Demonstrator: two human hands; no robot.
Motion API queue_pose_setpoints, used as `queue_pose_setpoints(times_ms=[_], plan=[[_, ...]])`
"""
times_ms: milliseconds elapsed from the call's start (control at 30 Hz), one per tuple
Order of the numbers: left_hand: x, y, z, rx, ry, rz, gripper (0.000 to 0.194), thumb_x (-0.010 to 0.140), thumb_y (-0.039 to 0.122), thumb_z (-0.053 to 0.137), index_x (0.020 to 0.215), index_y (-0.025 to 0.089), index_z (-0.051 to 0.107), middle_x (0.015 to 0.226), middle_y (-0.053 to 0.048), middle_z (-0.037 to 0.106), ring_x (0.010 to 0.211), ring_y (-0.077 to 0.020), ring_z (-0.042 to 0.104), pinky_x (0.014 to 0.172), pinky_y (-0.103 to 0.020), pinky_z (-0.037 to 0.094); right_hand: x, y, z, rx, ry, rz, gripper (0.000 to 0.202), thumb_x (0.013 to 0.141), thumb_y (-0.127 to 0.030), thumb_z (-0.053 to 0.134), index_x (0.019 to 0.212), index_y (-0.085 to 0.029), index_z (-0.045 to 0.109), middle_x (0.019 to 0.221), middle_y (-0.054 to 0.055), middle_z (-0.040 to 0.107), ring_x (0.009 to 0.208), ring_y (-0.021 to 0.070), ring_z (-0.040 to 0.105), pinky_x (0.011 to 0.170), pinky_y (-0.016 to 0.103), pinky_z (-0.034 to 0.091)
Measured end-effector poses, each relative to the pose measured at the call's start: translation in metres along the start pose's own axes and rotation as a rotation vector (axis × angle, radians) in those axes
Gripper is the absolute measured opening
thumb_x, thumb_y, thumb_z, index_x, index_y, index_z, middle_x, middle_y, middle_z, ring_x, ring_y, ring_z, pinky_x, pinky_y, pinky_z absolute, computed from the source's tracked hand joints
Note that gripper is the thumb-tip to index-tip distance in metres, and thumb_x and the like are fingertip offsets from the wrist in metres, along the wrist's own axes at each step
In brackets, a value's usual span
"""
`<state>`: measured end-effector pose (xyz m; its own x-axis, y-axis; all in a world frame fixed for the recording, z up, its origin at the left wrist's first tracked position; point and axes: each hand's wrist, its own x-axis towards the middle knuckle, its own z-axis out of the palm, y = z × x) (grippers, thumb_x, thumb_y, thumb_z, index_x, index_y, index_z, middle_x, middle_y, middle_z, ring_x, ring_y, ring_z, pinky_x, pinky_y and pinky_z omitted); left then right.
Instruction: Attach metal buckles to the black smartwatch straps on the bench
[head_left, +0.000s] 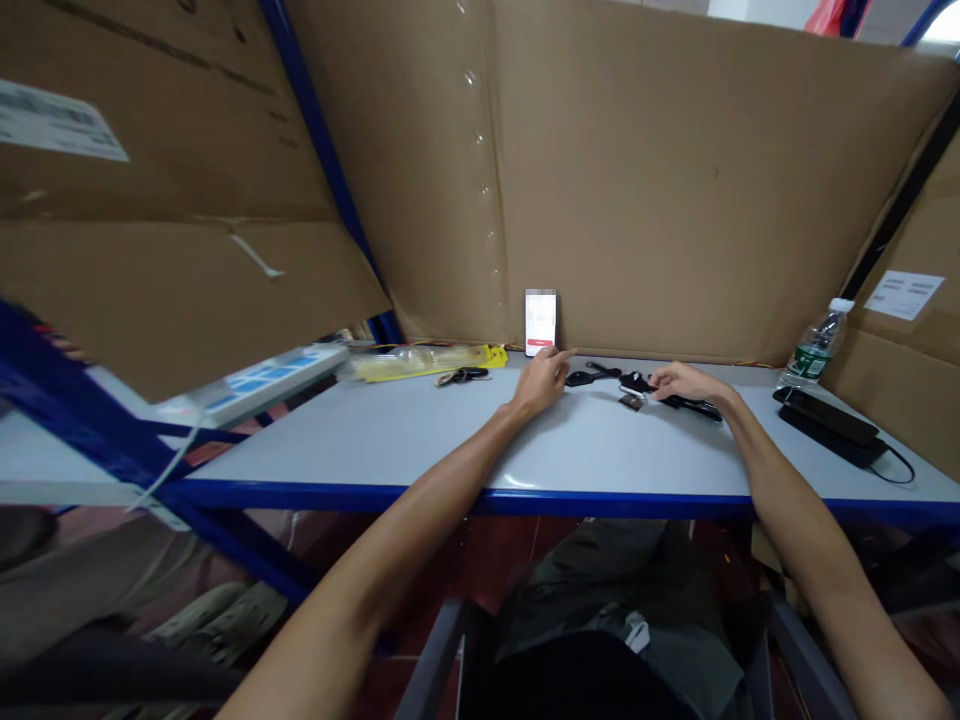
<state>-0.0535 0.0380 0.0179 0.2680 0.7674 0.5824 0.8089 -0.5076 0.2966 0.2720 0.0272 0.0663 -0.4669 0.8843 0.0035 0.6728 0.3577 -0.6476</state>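
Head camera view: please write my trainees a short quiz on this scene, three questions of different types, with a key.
1. What colour, mostly, are the small items between the left hand and the right hand? A: red. B: black. C: yellow.
2. True or false: the bottle has a white cap.
3. Which hand is nearer the phone?

Key: 1. B. 2. True. 3. The left hand.

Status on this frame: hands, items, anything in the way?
Left hand at foot of propped phone, contact unclear. Right hand at black items, grip unclear. Bottle and black case off right, apart from both hands.
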Motion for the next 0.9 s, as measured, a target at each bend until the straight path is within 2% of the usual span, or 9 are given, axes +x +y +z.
queue_pose_setpoints(times_ms=[67,167,233,333,433,600,733,900], plan=[[-0.004,0.009,-0.001,-0.035,0.005,0.075,0.043,0.103,0.026,0.046,0.140,0.018,0.066,0.113,-0.012,0.065,0.104,-0.0248,0.061,0.093,-0.037,0.051,0.003,-0.009,0.014,0.053,-0.127,-0.032,0.027,0.063,-0.040,0.078,0.078,-0.019,0.068,0.069,-0.003,0.059,0.068,0.0144,0.049,0.066,0.027,0.036],[-0.011,0.026,-0.001,-0.055,-0.066,0.238,0.041,0.105,0.031,0.047,0.140,0.020,0.066,0.112,-0.012,0.067,0.104,-0.0245,0.062,0.093,-0.037,0.051,0.008,-0.017,0.029,0.057,-0.240,-0.057,0.026,0.063,-0.037,0.079,0.079,-0.019,0.070,0.067,-0.004,0.058,0.066,0.0136,0.048,0.066,0.027,0.035],[-0.015,0.039,-0.002,-0.044,-0.136,0.357,0.040,0.105,0.034,0.048,0.139,0.022,0.066,0.111,-0.011,0.068,0.104,-0.0246,0.063,0.092,-0.037,0.051,0.011,-0.018,0.035,0.039,-0.268,-0.065,0.027,0.063,-0.038,0.080,0.080,-0.018,0.071,0.066,-0.005,0.059,0.067,0.0138,0.049,0.066,0.027,0.036],[-0.019,0.053,-0.004,0.013,-0.252,0.492,0.033,0.104,0.032,0.050,0.125,0.022,0.074,0.106,-0.011,0.071,0.101,-0.0245,0.065,0.087,-0.036,0.050,0.013,-0.019,0.038,0.019,-0.240,-0.086,0.029,0.062,-0.038,0.082,0.082,-0.018,0.075,0.070,-0.003,0.064,0.070,0.0151,0.054,0.068,0.027,0.038],[-0.020,0.058,-0.006,0.049,-0.327,0.510,0.028,0.101,0.028,0.054,0.117,0.021,0.076,0.106,-0.010,0.073,0.097,-0.0234,0.066,0.080,-0.033,0.048,0.014,-0.019,0.036,-0.027,-0.204,-0.108,0.028,0.062,-0.037,0.084,0.083,-0.019,0.078,0.073,-0.002,0.068,0.074,0.0167,0.057,0.070,0.028,0.040],[-0.018,0.054,-0.010,0.056,-0.362,0.487,0.026,0.099,0.026,0.053,0.114,0.021,0.074,0.104,-0.010,0.074,0.092,-0.0221,0.066,0.075,-0.033,0.044,0.015,-0.019,0.037,-0.077,-0.150,-0.117,0.021,0.064,-0.030,0.083,0.081,-0.020,0.079,0.081,0.000,0.073,0.078,0.0172,0.060,0.072,0.028,0.042],[-0.017,0.054,-0.011,0.112,-0.383,0.474,0.025,0.102,0.030,0.053,0.114,0.020,0.073,0.100,-0.011,0.073,0.087,-0.0219,0.065,0.073,-0.033,0.042,0.015,-0.018,0.038,-0.108,-0.124,-0.106,0.019,0.065,-0.029,0.081,0.082,-0.020,0.079,0.077,-0.001,0.069,0.074,0.0154,0.058,0.068,0.027,0.040],[-0.017,0.056,-0.013,0.168,-0.379,0.510,0.025,0.105,0.030,0.050,0.107,0.018,0.072,0.098,-0.012,0.072,0.088,-0.0217,0.065,0.070,-0.033,0.041,0.014,-0.018,0.038,-0.125,-0.129,-0.076,0.027,0.071,-0.038,0.078,0.090,-0.020,0.080,0.078,-0.001,0.065,0.068,0.0132,0.053,0.060,0.025,0.035]])
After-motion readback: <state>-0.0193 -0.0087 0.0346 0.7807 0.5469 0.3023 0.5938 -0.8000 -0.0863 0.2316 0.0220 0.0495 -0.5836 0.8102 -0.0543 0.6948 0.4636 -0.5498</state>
